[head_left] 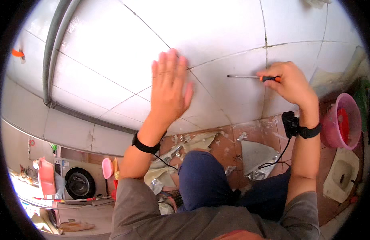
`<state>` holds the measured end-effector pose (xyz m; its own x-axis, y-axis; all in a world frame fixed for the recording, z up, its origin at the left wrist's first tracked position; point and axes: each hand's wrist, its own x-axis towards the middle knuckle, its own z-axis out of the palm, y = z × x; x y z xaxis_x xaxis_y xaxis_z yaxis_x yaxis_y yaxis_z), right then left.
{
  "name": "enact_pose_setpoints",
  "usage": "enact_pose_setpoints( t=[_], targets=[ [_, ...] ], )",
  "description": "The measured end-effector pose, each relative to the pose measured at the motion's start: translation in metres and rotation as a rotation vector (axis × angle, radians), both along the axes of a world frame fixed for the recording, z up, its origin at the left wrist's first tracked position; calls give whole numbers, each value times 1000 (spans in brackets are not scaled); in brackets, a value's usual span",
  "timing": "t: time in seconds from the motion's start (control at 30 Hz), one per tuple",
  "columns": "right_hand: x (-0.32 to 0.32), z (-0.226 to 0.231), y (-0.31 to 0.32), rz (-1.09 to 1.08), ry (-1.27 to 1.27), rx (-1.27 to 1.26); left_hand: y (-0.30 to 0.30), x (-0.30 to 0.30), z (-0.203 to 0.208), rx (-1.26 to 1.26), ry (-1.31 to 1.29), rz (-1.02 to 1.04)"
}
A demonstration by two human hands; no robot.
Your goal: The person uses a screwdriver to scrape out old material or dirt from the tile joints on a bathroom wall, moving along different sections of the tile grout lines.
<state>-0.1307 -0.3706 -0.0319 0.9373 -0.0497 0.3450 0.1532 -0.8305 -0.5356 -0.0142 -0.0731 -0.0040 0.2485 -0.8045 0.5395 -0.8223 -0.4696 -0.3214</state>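
My left hand (169,86) reaches up to the white tiled wall (217,28), palm toward the tiles, its fingers stretched out and nothing in it. My right hand (291,82) is closed round the orange-and-black handle of a screwdriver (243,76). The metal shaft points left, and its tip is in front of a tile; whether it touches the wall I cannot tell. Dark grout lines cross the wall between both hands. Each wrist wears a black strap, the right one with a small black box (289,124) and a cable.
Torn foil-backed sheets (259,158) and white scraps litter the reddish floor tiles below. A pink basin (345,120) and a squat toilet (341,176) are at right. A grey pipe (53,52) runs along the left wall. Farther left stands a washing machine (79,182).
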Motion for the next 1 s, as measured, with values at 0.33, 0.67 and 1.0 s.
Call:
enact_pose_setpoints(
  t=[0.33, 0.67, 1.0],
  targets=[
    [-25, 24, 29, -287, -138, -229, 0, -52, -92, 684, 818, -334],
    [18, -39, 7, -85, 290, -130, 55, -88, -109, 633, 936, -377],
    [49, -93, 69, 172, 206, -138, 63, -95, -123, 507, 901, -302]
  ],
)
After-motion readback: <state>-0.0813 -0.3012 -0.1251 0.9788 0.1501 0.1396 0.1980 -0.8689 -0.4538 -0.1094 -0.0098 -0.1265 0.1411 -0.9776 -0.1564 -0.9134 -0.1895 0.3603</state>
